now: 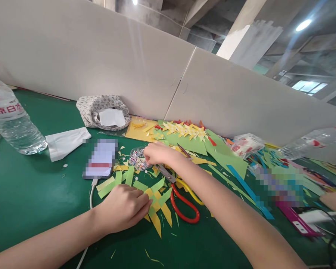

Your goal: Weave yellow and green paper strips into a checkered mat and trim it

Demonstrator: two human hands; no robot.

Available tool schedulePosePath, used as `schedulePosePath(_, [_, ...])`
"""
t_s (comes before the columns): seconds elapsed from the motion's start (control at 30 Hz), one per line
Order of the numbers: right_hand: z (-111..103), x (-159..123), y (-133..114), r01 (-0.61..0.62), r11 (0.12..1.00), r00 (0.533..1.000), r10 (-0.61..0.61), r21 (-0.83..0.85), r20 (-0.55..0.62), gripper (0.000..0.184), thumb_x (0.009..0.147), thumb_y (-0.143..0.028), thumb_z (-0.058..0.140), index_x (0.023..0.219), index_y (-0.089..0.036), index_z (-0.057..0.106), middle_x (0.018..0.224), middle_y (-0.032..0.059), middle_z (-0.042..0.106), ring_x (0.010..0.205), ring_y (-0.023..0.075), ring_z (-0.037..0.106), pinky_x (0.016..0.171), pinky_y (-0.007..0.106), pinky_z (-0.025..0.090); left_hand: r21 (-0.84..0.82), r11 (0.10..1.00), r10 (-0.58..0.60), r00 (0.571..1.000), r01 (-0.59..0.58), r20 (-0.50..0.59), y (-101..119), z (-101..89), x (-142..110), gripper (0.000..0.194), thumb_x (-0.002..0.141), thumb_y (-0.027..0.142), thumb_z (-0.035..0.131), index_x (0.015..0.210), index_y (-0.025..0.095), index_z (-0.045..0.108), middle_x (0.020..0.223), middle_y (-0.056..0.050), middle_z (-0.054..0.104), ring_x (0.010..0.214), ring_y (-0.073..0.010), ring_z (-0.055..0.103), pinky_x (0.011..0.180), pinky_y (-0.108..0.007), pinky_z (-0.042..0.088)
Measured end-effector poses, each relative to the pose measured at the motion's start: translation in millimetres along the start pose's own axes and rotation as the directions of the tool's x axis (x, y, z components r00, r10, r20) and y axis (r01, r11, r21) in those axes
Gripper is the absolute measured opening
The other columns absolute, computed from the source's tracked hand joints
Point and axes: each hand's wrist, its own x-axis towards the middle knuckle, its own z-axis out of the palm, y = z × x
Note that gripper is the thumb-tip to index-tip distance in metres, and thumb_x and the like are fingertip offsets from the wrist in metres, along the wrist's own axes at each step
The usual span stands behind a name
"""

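Observation:
My left hand (124, 209) is closed on the edge of a woven paper piece (156, 203) made of green and yellow strips, its pointed ends spread over the green table. My right hand (156, 154) reaches forward, fingers pinched together and dipping at a clear segmented case (137, 161) of small googly eyes. Whether an eye is between those fingertips is hidden. Scissors (194, 217) with a red handle lie beside the woven piece, under my right forearm. A yellow handle (190, 189) shows next to them.
A phone (100, 158) on a white cable lies left of the case. Finished woven paper fish (184, 130) rest on green sheets by the partition. A water bottle (14, 116), a tissue (68, 144) and a cloth pouch (85, 108) stand left. Another person's hand (333, 203) is at right.

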Motion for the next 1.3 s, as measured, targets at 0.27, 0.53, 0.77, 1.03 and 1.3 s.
schedulePosePath(0.27, [10,-7,13,-0.011,1.0,0.989,0.009,-0.014,-0.148,0.013,0.076,-0.023,0.057,0.074,-0.017,0.069,0.076,0.0057,0.067,0.076,0.0176,0.057,0.066,0.028,0.035,-0.005,1.0,0.014,0.999,-0.014,-0.029,1,-2.1,1,0.033,0.091,0.023,0.033,0.062,0.017,0.048,0.049,0.003,0.048,0.04,-0.0098,0.04,0.042,-0.026,0.026])
schedulePosePath(0.53, [17,-11,7,0.029,0.998,0.976,-0.04,-0.055,-0.214,0.014,0.08,-0.022,0.057,0.073,-0.016,0.067,0.083,0.0066,0.065,0.091,0.0201,0.054,0.079,0.032,0.034,-0.015,1.0,0.007,1.0,-0.007,-0.014,1,-0.3,1,0.033,0.091,0.024,0.033,0.062,0.017,0.047,0.05,0.003,0.048,0.041,-0.0096,0.039,0.042,-0.025,0.026])
schedulePosePath(0.77, [6,-12,14,-0.021,0.997,0.991,0.01,-0.078,-0.137,0.014,0.077,-0.019,0.055,0.073,-0.016,0.069,0.079,0.0087,0.066,0.085,0.0205,0.057,0.075,0.032,0.035,-0.017,1.0,0.008,1.0,-0.008,-0.024,1,-0.7,1,0.033,0.091,0.023,0.033,0.062,0.017,0.047,0.049,0.003,0.047,0.04,-0.0093,0.038,0.041,-0.026,0.026])
schedulePosePath(1.03, [-1,4,-5,-0.105,0.986,0.994,0.109,-0.128,0.023,0.016,0.066,-0.012,0.06,0.08,-0.013,0.068,0.076,0.0129,0.067,0.077,0.0231,0.061,0.063,0.03,0.039,-0.012,1.0,0.008,1.0,-0.008,-0.016,1,-0.9,1,0.033,0.091,0.023,0.033,0.062,0.017,0.048,0.05,0.003,0.047,0.04,-0.0093,0.039,0.042,-0.026,0.027])
schedulePosePath(1.3, [-8,1,1,-0.135,0.989,0.983,0.14,-0.053,0.116,0.02,0.068,-0.013,0.056,0.083,-0.015,0.069,0.085,0.0103,0.068,0.075,0.0189,0.061,0.06,0.026,0.039,-0.01,1.0,0.023,0.999,-0.024,-0.044,1,-1.8,2,0.034,0.091,0.023,0.032,0.061,0.017,0.047,0.049,0.003,0.046,0.04,-0.0089,0.04,0.041,-0.025,0.026])
